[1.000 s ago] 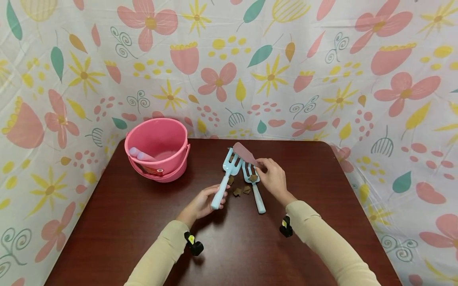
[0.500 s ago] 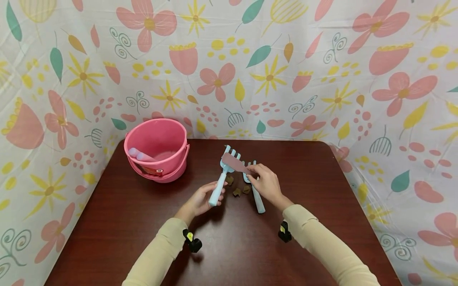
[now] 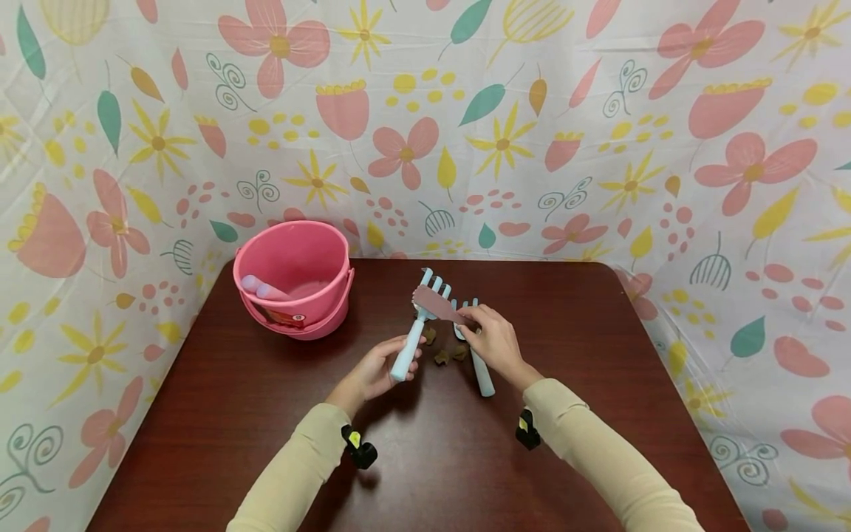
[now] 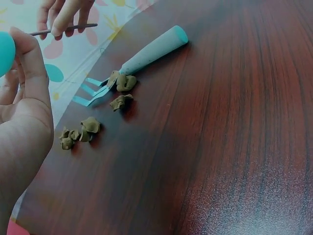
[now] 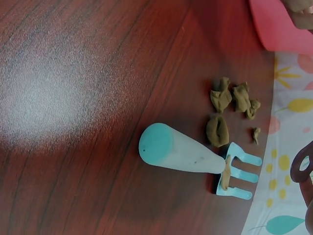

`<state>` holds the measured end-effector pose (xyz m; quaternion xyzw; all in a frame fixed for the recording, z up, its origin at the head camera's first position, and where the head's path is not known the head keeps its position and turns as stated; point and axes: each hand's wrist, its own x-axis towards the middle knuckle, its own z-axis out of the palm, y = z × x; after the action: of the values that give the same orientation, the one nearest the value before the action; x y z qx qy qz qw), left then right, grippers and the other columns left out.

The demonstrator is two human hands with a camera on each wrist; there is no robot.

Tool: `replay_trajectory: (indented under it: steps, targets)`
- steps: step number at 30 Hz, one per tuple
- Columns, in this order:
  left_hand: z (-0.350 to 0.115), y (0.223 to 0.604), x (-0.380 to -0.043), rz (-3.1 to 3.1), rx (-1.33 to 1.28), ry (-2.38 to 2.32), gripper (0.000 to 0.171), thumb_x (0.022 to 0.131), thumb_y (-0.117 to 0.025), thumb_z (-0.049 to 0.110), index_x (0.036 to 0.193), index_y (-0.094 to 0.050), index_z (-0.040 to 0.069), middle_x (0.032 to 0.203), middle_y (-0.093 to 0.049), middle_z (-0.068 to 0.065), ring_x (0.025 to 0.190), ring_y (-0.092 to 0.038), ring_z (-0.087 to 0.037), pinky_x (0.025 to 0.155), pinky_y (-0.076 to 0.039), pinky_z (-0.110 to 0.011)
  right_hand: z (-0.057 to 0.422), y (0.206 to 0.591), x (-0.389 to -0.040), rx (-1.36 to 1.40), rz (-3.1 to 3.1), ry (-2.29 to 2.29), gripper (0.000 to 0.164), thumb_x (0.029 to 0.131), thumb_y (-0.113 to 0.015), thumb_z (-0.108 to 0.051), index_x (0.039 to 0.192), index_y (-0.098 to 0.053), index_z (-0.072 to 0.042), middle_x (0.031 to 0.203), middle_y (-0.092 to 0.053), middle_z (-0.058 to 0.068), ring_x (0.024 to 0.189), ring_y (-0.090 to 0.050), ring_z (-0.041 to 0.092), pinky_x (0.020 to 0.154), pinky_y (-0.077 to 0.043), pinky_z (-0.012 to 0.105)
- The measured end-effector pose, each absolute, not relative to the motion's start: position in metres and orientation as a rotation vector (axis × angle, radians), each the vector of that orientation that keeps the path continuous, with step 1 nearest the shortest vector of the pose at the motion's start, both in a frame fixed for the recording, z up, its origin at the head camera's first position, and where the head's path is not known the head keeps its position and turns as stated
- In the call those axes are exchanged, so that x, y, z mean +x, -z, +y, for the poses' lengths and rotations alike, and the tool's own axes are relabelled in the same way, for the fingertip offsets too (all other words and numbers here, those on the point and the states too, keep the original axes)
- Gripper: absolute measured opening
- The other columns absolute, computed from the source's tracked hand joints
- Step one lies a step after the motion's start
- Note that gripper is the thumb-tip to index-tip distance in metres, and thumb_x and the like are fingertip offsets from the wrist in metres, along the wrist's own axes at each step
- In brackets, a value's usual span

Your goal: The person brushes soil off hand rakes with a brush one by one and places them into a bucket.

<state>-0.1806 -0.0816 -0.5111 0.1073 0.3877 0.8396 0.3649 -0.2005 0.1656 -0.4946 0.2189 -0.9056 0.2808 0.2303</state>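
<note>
My left hand [image 3: 382, 367] grips the pale handle of a light blue garden hand fork [image 3: 408, 347], its tines pointing away from me. Between the thumb and fingers of my right hand [image 3: 493, 340] is a flat mauve scraper [image 3: 435, 304], whose blade lies across the fork's head in the head view. From the left wrist, the scraper [image 4: 90, 25] appears edge-on. Its end with a hole [image 5: 302, 164] shows in the right wrist view. Below lies a second hand fork [image 5: 186, 149] with brown clay on its neck. Several brown clay lumps [image 5: 217, 129] are scattered beside it.
A pink bucket [image 3: 292, 258] stands at the table's back left, with a lilac handle-like piece [image 3: 264, 288] inside. The dark wooden table [image 3: 425, 458] ends at a flower-print cloth [image 3: 505, 133] behind and at both sides. Each wrist wears a small black camera [image 3: 359, 447].
My right hand has moved left and slightly down, taking the scraper from the tine tips to the base of the held fork's head. The left hand and fork have barely shifted.
</note>
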Motion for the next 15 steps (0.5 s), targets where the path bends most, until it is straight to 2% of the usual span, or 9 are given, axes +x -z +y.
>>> replay_trajectory:
  steps: [2, 7, 15]
  targets:
    - [-0.082, 0.51, -0.18, 0.982, 0.291, -2.157, 0.039, 0.101, -0.027, 0.019, 0.131, -0.031, -0.005, 0.089, -0.056, 0.001, 0.069, -0.056, -0.009, 0.062, -0.047, -0.022, 0.166, 0.494, -0.201, 0.599, -2.491, -0.769, 0.025, 0.079, -0.072, -0.015, 0.102, -0.066, -0.017, 0.086, -0.061, -0.001, 0.066, -0.054, 0.016, 0.054, -0.04, 0.027]
    - [-0.084, 0.504, -0.178, 0.978, 0.354, -2.136, 0.031, 0.101, -0.024, 0.015, 0.123, -0.042, 0.003, 0.089, -0.056, 0.002, 0.07, -0.055, -0.009, 0.062, -0.046, -0.021, 0.171, 0.492, -0.205, 0.589, -2.465, -0.784, 0.026, 0.078, -0.073, -0.015, 0.103, -0.066, -0.016, 0.087, -0.062, 0.0, 0.067, -0.054, 0.011, 0.055, -0.043, 0.029]
    - [-0.085, 0.501, -0.178, 0.961, 0.408, -2.103, 0.033, 0.1, -0.022, 0.013, 0.114, -0.052, 0.012, 0.089, -0.055, 0.001, 0.071, -0.054, -0.009, 0.062, -0.046, -0.021, 0.178, 0.49, -0.21, 0.505, -2.454, -0.831, 0.026, 0.078, -0.072, -0.012, 0.103, -0.066, -0.014, 0.087, -0.062, 0.002, 0.072, -0.061, 0.02, 0.06, -0.048, 0.035]
